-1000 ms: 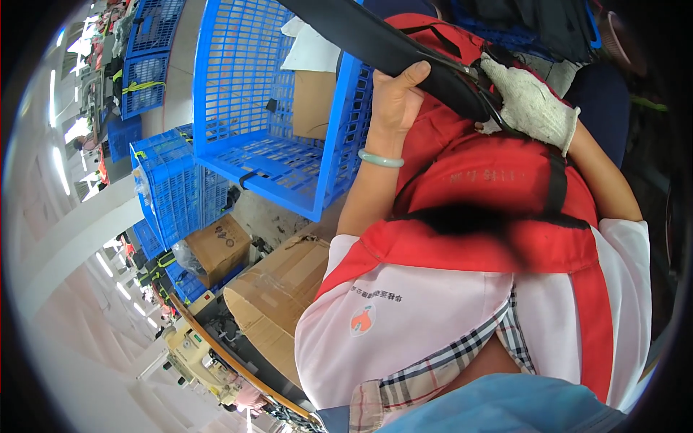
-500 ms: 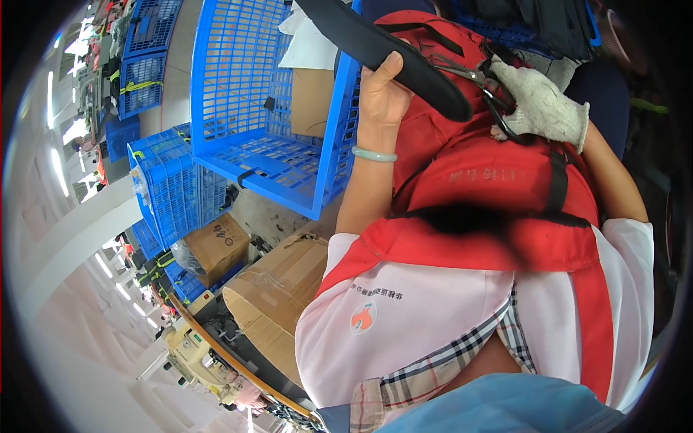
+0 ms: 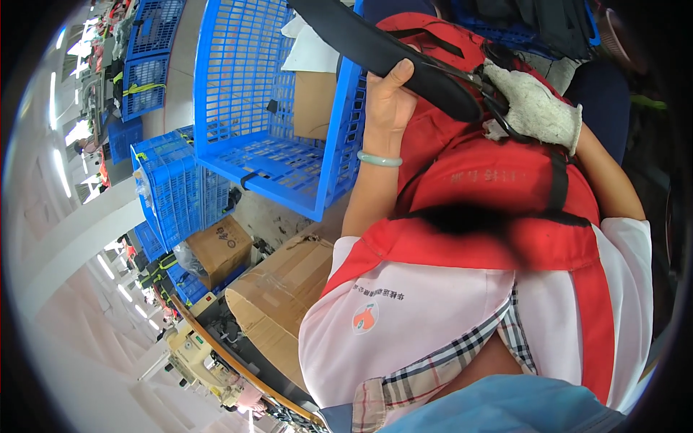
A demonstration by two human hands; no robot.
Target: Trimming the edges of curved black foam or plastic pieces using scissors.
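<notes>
My bare left hand [image 3: 390, 102], a pale bangle at its wrist, grips a long black padded strap [image 3: 354, 43], thumb on the upper side. The strap slants from the top of the view down to its rounded end over my lap. My right hand [image 3: 538, 105] wears a whitish knit glove and is closed on dark-handled scissors [image 3: 499, 123]. Their blades point left and lie at the strap's far edge, close to my left fingers. Whether they touch the strap I cannot tell. Beneath both hands spreads my red apron [image 3: 498, 162].
A large blue plastic crate [image 3: 326, 169] stands at my left, holding white sheets and a piece of cardboard [image 3: 315, 105]. Further left are stacked blue crates [image 3: 173, 187], a carton [image 3: 219, 245] and an open cardboard box [image 3: 285, 289]. Dark pieces [image 3: 545, 25] lie in a crate at upper right.
My left hand and the strap have shifted slightly right. The gloved hand has turned a little, and the scissor blades now lie closer to the strap's edge.
</notes>
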